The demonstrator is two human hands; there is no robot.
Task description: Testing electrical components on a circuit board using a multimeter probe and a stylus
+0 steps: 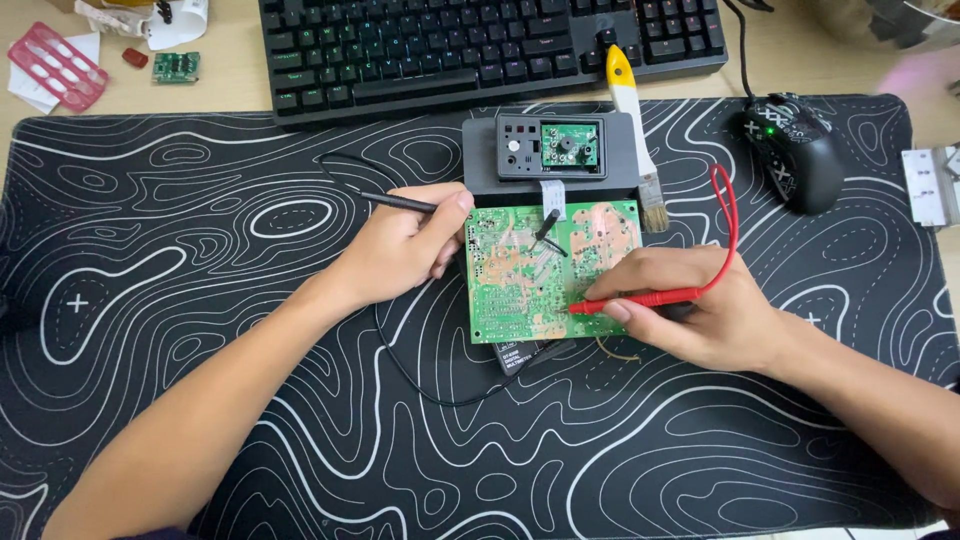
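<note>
A green circuit board (520, 290) lies solder side up on a black desk mat (200, 250), partly over a small black meter (520, 357). My left hand (405, 245) grips a black test probe (400, 202) at the board's left edge. My right hand (690, 310) holds a red test probe (640, 298), its tip touching the board's lower right area. A red lead (727, 215) loops up from that probe. Behind the board sits a dark grey housing (550, 150) with a small green board inside, joined by a white ribbon cable (552, 192).
A black keyboard (480, 45) runs along the back. A black mouse (795, 150) rests at the right. A yellow-handled brush (635, 130) lies beside the housing. At the back left are a red plastic tray (55, 65) and a tiny green board (176, 67). A metal part (935, 185) sits far right.
</note>
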